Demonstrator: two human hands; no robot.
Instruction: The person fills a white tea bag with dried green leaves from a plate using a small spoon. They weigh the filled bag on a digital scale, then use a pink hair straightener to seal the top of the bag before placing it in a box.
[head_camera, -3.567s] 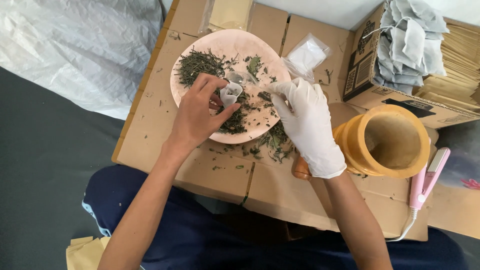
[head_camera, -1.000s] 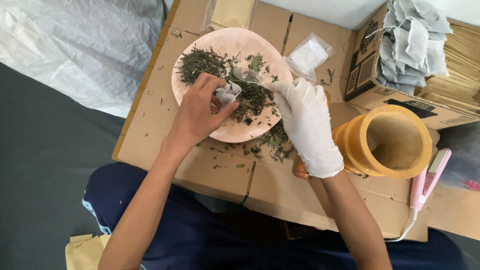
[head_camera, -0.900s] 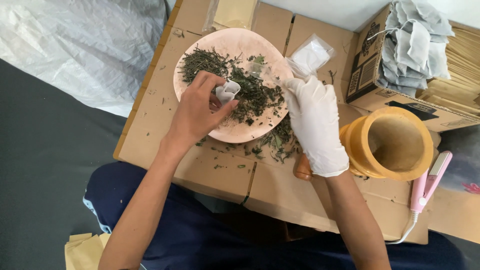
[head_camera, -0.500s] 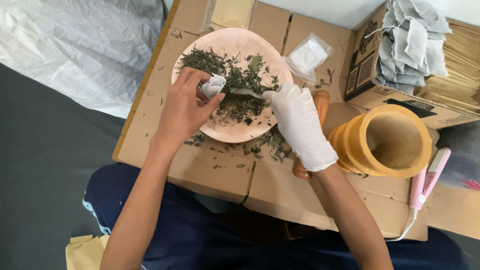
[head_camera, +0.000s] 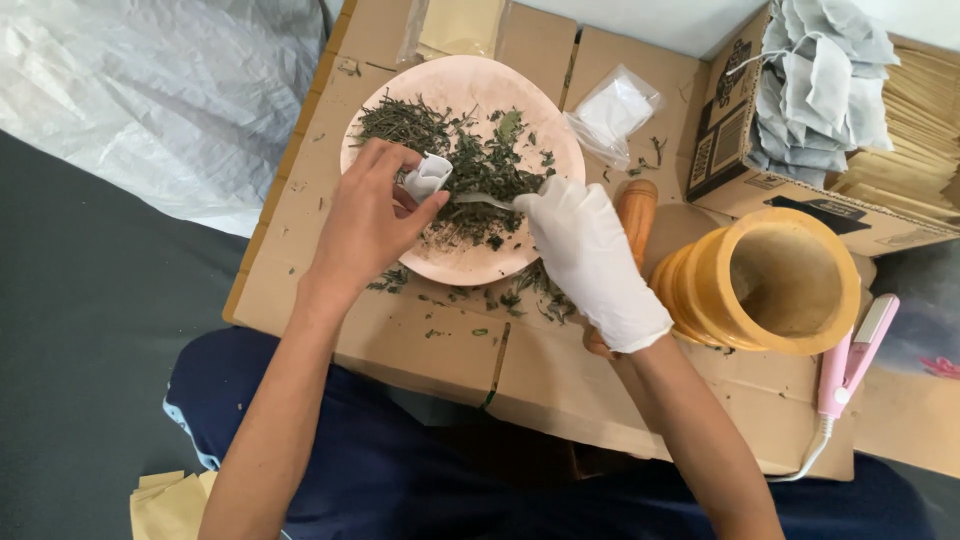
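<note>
A: Nearest the cam, what's there?

B: Lap in dark blue cloth, w/ yellowish paper sheets (head_camera: 165, 500) on the floor at bottom left. Then the flattened cardboard (head_camera: 420, 340) that serves as a work surface, loose leaf bits scattered on it.

A: Hands?

B: Left hand (head_camera: 370, 220), bare, fingers pinched round a small white filter bag (head_camera: 427, 177), held w/ its mouth up just over the plate's left part. Right hand (head_camera: 590, 255), in a white glove, closed on a thin metal spoon (head_camera: 483, 201); spoon tip points at the bag, v. close, can't tell if touching.

A: And under them?

B: Round pinkish plate (head_camera: 470, 80) w/ a heap of dried green leaves (head_camera: 470, 165) in the middle. Wooden pestle (head_camera: 636, 210) lies just behind the right hand, wooden mortar (head_camera: 765, 280) beside it on the right, empty inside. Pink hair-iron-type sealer (head_camera: 855, 355) at the mortar's right, cord hanging.

A: Further back?

B: Clear plastic pouch (head_camera: 612, 112) w/ white bags next to the plate. Cardboard box (head_camera: 740, 130) top right, piled w/ grey-white filter bags (head_camera: 825, 85). White plastic sheet (head_camera: 160, 95) on the floor, far left.
</note>
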